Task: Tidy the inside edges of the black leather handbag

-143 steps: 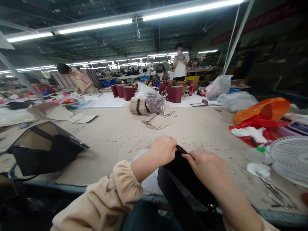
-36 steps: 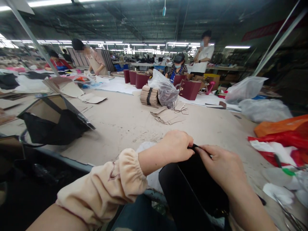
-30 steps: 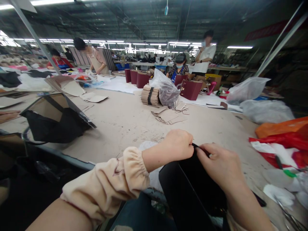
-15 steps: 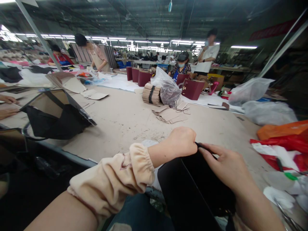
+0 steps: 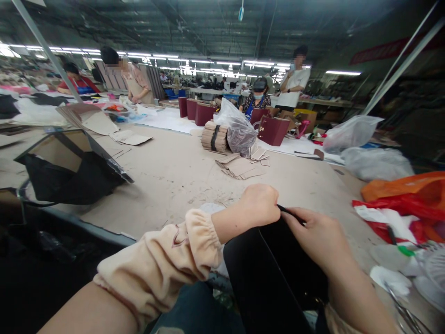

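Note:
A black bag (image 5: 259,273) with a flat front panel leans at the table's near edge, in front of my body. My left hand (image 5: 259,204) is closed on its top edge, the fingers curled over and partly hidden. Close beside it, my right hand (image 5: 316,236) pinches the same edge between thumb and fingers. Small metal fittings glint low on the bag's right side. Its lower end runs out of view.
Cardboard pieces (image 5: 239,166) and a strapped cardboard bundle (image 5: 214,137) lie mid-table. An unfinished black bag (image 5: 69,171) stands left. Maroon bags (image 5: 274,130) are farther back. Scissors (image 5: 405,308) and red and orange plastic bags (image 5: 406,190) lie right. Several people work beyond.
My view has turned slightly right, so the surroundings sit farther left. Both hands keep their grip on the bag's edge. A co-worker's hands at the far left have left view.

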Demonstrator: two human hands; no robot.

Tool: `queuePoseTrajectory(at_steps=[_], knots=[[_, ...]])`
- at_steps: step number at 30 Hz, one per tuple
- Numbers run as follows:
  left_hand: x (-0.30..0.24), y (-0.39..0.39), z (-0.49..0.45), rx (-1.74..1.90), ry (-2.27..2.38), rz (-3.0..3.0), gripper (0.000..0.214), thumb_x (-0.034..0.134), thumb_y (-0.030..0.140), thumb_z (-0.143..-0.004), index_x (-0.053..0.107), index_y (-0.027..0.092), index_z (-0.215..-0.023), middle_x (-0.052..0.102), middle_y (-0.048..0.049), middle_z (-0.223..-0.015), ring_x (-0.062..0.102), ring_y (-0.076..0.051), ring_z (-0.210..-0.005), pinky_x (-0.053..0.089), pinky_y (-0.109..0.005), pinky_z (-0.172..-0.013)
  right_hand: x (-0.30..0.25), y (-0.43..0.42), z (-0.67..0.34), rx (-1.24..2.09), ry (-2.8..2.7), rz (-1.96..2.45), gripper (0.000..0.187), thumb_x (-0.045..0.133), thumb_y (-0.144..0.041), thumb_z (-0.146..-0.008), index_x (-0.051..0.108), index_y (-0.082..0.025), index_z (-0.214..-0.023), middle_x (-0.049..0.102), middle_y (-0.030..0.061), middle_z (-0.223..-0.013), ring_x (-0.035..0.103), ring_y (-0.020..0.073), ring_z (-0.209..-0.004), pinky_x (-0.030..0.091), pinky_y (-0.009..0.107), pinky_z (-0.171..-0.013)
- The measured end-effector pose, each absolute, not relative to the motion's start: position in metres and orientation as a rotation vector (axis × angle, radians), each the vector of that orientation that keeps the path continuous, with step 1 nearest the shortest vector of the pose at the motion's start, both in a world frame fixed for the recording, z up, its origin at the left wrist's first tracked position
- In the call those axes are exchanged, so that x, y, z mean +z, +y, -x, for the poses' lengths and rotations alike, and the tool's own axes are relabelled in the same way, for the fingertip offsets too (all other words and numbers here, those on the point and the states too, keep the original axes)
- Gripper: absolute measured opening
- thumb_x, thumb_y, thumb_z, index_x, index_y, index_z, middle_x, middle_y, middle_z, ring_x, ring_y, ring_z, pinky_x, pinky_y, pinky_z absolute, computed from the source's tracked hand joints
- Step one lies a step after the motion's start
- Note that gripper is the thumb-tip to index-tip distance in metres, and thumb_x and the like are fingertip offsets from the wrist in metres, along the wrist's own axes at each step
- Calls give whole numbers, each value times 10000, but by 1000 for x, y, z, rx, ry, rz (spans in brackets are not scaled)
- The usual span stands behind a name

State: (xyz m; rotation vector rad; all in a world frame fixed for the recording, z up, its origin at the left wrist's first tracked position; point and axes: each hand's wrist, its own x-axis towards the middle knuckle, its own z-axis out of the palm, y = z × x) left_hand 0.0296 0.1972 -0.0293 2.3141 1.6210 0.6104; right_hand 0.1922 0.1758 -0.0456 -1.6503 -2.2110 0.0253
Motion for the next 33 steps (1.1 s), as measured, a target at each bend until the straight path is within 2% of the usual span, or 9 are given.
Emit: queuePoseTrajectory(at_steps=[4,8,14,17,20,24,26,29,33], knots=[[-33,188,-18,807,1442,-2176,124,574,198,-715,695,175,-726,717,-50,-791,660,-211,-786,530,-319,-745,-44,174,-180,-187,-2277,1707,257,481,-345,-839,700,-264,-731,717,24,-714,636,196,-648,333,290,-527],[-32,165,1,1098,1331,-1815,364,618,336,-773,620,183,-1103,663,-63,-1150,650,-172,-972,523,-271,-864,-45,173,-177,-239,-2253,1710,284,458,-318,-851,643,-224,-657,691,29,-696,619,176,-654,312,289,-552],[-35,125,-4,776,1595,-1837,612,629,425,-756,503,142,-1284,580,-144,-1282,558,-279,-1161,459,-410,-994,-35,174,-177,-151,-2323,1762,302,419,-293,-857,686,-206,-747,712,78,-768,629,200,-700,318,295,-574],[-40,123,-14,720,1609,-1895,648,584,269,-755,415,118,-1362,548,-150,-1322,524,-279,-1205,427,-402,-1027,-24,179,-183,-66,-2380,1760,291,459,-308,-809,699,-197,-688,692,89,-669,605,202,-621,295,294,-534],[-42,138,-11,701,1505,-1931,662,466,67,-706,406,121,-1363,606,-112,-1259,555,-234,-1166,431,-365,-1016,-12,185,-192,91,-2507,1668,249,509,-289,-736,674,-206,-571,635,40,-537,544,153,-527,284,269,-497],[-39,161,7,715,1319,-1909,681,416,-12,-685,408,134,-1350,647,-92,-1193,595,-185,-1098,453,-334,-978,-8,184,-199,256,-2537,1603,223,520,-246,-682,628,-192,-495,549,7,-439,448,112,-444,256,255,-453],[-35,162,10,775,1336,-1980,624,454,-6,-696,471,171,-1294,623,-78,-1224,570,-182,-1134,427,-334,-1006,-14,179,-199,296,-2475,1597,239,493,-240,-700,614,-188,-500,546,6,-449,442,109,-454,250,256,-459],[-30,157,3,812,1407,-2166,413,578,61,-701,617,224,-1079,645,-28,-1150,579,-189,-1086,426,-336,-988,-26,170,-200,346,-2358,1604,270,451,-253,-740,581,-189,-511,547,2,-475,452,110,-485,245,255,-475],[-29,158,-16,853,1444,-2285,205,698,185,-698,677,215,-900,648,-26,-1094,604,-178,-998,454,-298,-909,-38,163,-204,367,-2216,1633,299,410,-284,-784,524,-193,-524,509,-8,-477,448,114,-504,235,258,-495]])
